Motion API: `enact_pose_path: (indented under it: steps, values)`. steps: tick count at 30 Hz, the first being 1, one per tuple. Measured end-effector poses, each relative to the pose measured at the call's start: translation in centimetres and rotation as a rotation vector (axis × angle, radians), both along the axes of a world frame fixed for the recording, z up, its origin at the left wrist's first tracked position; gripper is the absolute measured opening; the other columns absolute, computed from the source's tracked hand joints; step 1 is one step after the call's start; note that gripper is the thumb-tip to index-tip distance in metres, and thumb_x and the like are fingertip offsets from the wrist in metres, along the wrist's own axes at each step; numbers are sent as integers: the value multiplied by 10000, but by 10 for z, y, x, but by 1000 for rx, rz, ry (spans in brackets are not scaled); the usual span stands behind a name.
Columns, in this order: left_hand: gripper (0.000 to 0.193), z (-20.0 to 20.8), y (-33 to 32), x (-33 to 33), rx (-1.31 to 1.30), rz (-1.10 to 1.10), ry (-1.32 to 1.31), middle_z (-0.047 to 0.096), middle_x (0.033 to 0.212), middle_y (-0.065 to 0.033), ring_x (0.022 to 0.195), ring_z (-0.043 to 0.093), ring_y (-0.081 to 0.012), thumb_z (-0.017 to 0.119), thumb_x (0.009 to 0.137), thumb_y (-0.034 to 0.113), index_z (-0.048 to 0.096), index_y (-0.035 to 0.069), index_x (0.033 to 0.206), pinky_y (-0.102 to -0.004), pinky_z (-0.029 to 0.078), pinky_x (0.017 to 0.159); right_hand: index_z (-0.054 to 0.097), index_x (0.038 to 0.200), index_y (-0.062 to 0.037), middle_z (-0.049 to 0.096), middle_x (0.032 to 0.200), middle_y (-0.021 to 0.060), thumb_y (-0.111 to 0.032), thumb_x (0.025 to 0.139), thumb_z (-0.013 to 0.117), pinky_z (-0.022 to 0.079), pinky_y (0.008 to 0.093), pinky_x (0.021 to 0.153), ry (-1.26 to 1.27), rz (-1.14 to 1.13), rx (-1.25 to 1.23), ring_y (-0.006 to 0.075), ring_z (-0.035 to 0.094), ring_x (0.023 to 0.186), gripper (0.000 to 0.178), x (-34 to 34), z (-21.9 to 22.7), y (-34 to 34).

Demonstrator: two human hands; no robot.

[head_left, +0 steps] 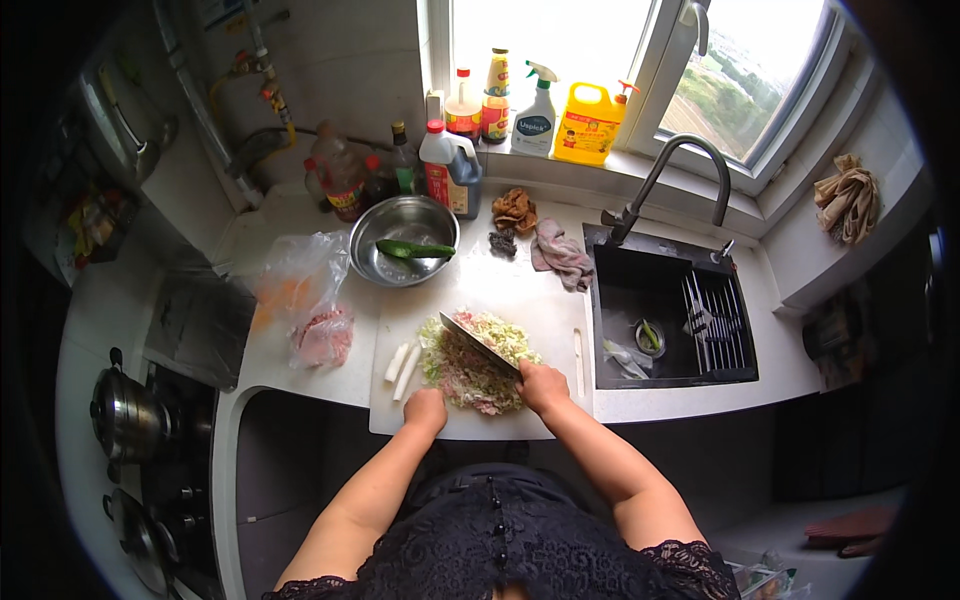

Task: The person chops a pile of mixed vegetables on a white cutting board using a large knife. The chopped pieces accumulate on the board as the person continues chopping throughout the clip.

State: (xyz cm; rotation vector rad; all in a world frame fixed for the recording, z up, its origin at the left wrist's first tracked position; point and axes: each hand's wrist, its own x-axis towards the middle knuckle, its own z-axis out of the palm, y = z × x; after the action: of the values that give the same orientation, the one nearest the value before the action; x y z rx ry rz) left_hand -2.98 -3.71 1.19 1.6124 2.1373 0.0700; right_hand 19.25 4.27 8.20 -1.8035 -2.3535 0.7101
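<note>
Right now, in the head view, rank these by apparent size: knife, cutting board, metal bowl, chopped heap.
1. Cutting board, clearly largest
2. Metal bowl and chopped heap, too alike to rank
3. Knife, judged by its visible blade

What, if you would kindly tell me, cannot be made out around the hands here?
In the head view:
Handle of the grey steel knife: hidden by the right hand.
Fingertips of the left hand: hidden by the hand itself.
Part of the green-and-pink chopped heap: covered by the blade.

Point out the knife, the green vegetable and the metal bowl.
Knife (480,343), head view, middle of the blade.
Green vegetable (412,249), head view, mid-length.
Metal bowl (404,273), head view, near wall.
</note>
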Motion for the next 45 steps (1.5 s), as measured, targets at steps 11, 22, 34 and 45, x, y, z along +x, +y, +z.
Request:
enact_pose_path:
  steps: [11, 22, 34, 45]
  values:
    - [122, -19, -3, -2, 50, -2, 61, 667, 814, -162, 806, 639, -340, 694, 684, 184, 704, 86, 755, -434, 518, 749, 553, 903, -91, 653, 878, 169, -206, 818, 517, 484, 484, 723, -92, 120, -61, 377, 624, 838, 147, -4, 5, -6]
    - [146, -2, -2, -1, 0, -21, -1, 660, 873, -201, 841, 634, -381, 572, 735, 92, 698, 48, 794, -466, 513, 755, 540, 832, -97, 639, 789, 164, -268, 827, 544, 482, 500, 668, -54, 122, 39, 377, 618, 751, 171, -6, -5, 4]
    - [121, 9, -4, 3, 23, -35, 32, 653, 904, -177, 877, 626, -362, 575, 742, 72, 685, 60, 792, -450, 514, 761, 548, 865, -93, 638, 777, 150, -252, 853, 505, 482, 492, 647, -84, 218, 26, 365, 622, 754, 166, -6, 9, -7]
    - [135, 10, -5, 3, -19, -13, 49, 649, 900, -164, 874, 624, -353, 572, 737, 72, 680, 65, 818, -447, 511, 766, 539, 801, -86, 639, 770, 151, -240, 845, 514, 473, 498, 632, -31, 224, 47, 365, 619, 730, 162, -7, 13, -17]
